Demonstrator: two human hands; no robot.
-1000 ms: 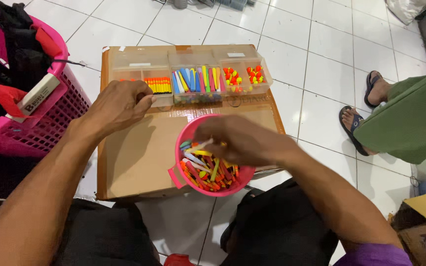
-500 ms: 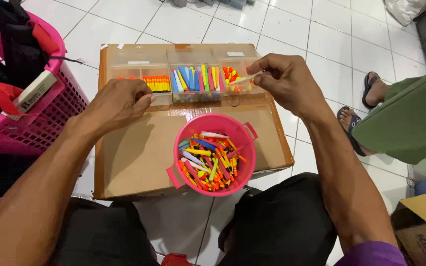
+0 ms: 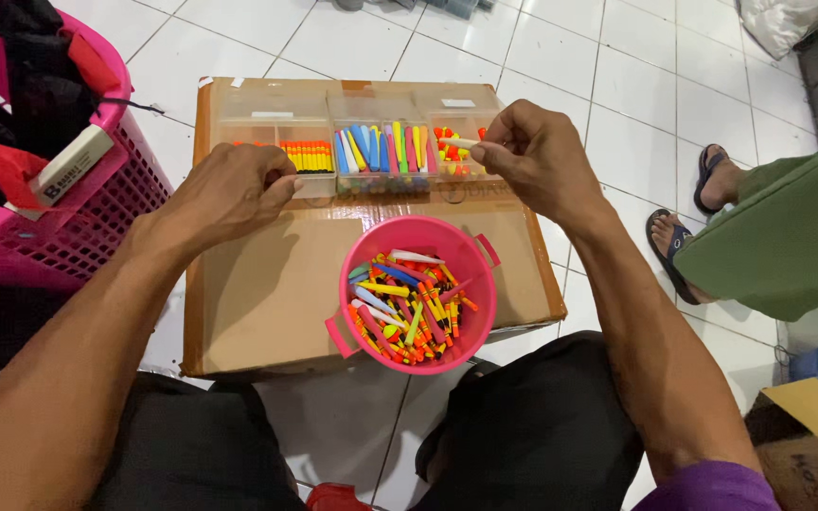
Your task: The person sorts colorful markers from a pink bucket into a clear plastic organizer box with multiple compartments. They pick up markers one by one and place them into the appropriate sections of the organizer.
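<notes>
The right hand [image 3: 542, 156] had been lifted from the pink bucket [image 3: 416, 293] to the clear organizer [image 3: 362, 151], a pale float [image 3: 456, 143] pinched in its fingertips over the right compartment. The left hand [image 3: 234, 189] was kept curled shut at the organizer's front edge; whether anything was held there could not be told.

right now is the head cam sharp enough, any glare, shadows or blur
Head view: even, soft light; the pink bucket and clear compartment box are sharp. Both hands, left and right, cast soft shadows on the cardboard box. Mild sheen on the white floor tiles; slight wide-angle bend at the edges.

right hand [image 3: 543, 159] risen from pink bucket [image 3: 416, 291], white float [image 3: 458, 143] carried to clear organizer box [image 3: 362, 142]
</notes>
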